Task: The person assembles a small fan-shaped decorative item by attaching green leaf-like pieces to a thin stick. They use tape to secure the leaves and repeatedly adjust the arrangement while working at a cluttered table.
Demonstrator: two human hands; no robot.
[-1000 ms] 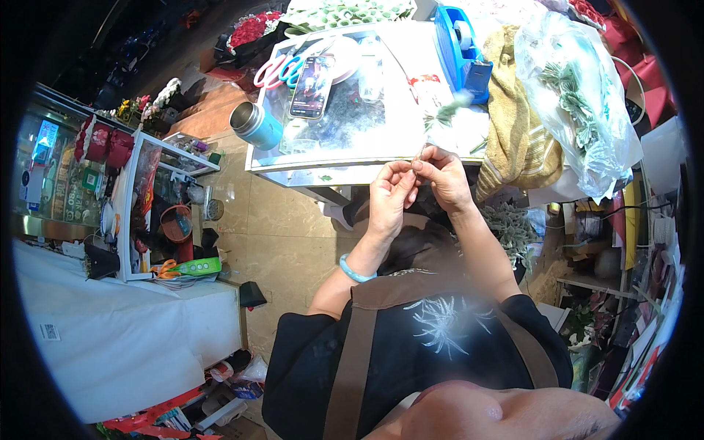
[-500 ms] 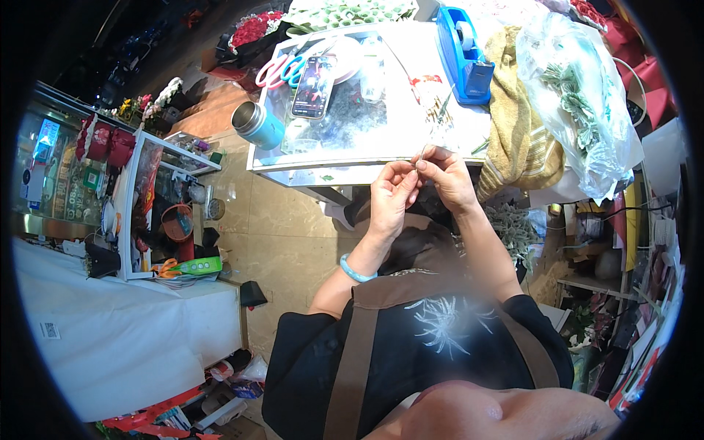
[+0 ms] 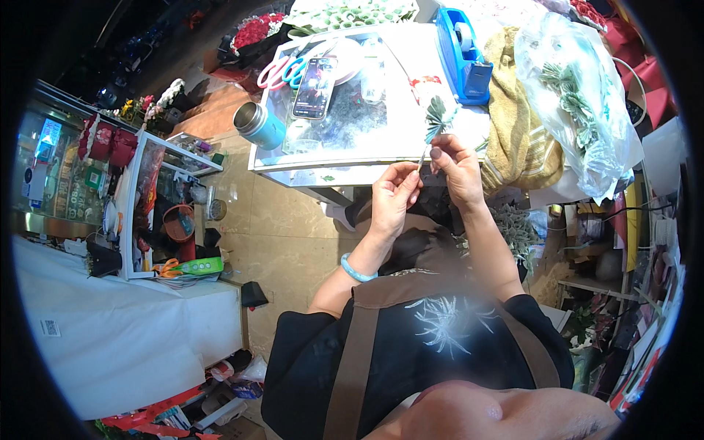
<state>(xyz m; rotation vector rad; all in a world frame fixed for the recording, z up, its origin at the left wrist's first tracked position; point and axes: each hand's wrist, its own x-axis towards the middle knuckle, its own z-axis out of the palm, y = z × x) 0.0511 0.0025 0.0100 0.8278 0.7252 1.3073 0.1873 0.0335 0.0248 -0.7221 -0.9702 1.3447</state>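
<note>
My left hand (image 3: 392, 196) pinches the lower end of a thin stem (image 3: 422, 158) between thumb and fingers, above the table's front edge. At the stem's top spreads a pleated, fan-shaped green leaf (image 3: 438, 119). Close beside the stem is my right hand (image 3: 460, 172), its thumb and bent fingers slightly apart, with no thing plainly between them. More green pleated leaves (image 3: 576, 110) show in a clear plastic bag (image 3: 609, 150) on the right of the table. A pale blue bangle (image 3: 356, 270) circles my left wrist.
The white table (image 3: 337, 163) bears a phone (image 3: 315, 88), scissors (image 3: 282, 71), a blue steel cup (image 3: 258, 126), a blue tape dispenser (image 3: 466, 59) and a mustard towel (image 3: 506, 110). To the left are a white shelf unit (image 3: 130, 213) and a white-covered surface (image 3: 110, 323).
The green leaf has come into view above my hands, upright on the stem. My right hand has moved slightly right and away from my left, which stays nearly still.
</note>
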